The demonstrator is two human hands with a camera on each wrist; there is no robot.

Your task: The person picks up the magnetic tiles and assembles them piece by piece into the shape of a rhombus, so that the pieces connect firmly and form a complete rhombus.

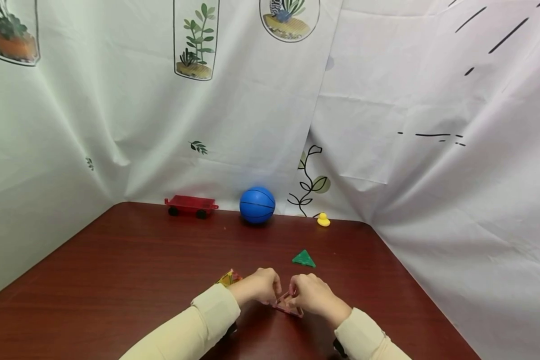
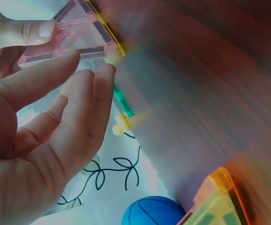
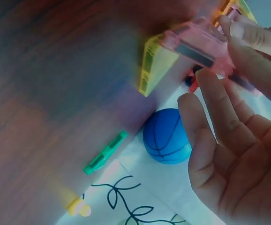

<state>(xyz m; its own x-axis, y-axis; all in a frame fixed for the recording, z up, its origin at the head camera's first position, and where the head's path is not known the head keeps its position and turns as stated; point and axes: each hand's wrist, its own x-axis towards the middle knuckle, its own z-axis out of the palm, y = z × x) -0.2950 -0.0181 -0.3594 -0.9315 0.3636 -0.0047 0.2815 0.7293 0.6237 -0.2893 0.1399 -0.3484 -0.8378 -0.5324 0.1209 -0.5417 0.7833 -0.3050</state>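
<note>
Both hands are at a pink see-through triangular magnetic tile (image 1: 289, 311) low over the table. My left hand (image 1: 263, 286) pinches its left side, thumb and fingertips at the frame in the left wrist view. On the opposite side my right hand (image 1: 314, 295) pinches the tile, its thumb lying on the pink frame (image 2: 86, 23). A yellow tile (image 3: 156, 65) meets the pink tile's edge on the table side; whether they are joined I cannot tell. Left of my left hand stands a yellow and pink tile piece (image 1: 228, 278), partly hidden by the wrist.
A green triangular tile (image 1: 304, 258) lies beyond the right hand. Along the back edge of the brown table (image 1: 117, 270) stand a red wheeled cart (image 1: 191, 204), a blue ball (image 1: 257, 205) and a yellow duck (image 1: 323, 220). White printed cloth (image 1: 252, 110) hangs behind.
</note>
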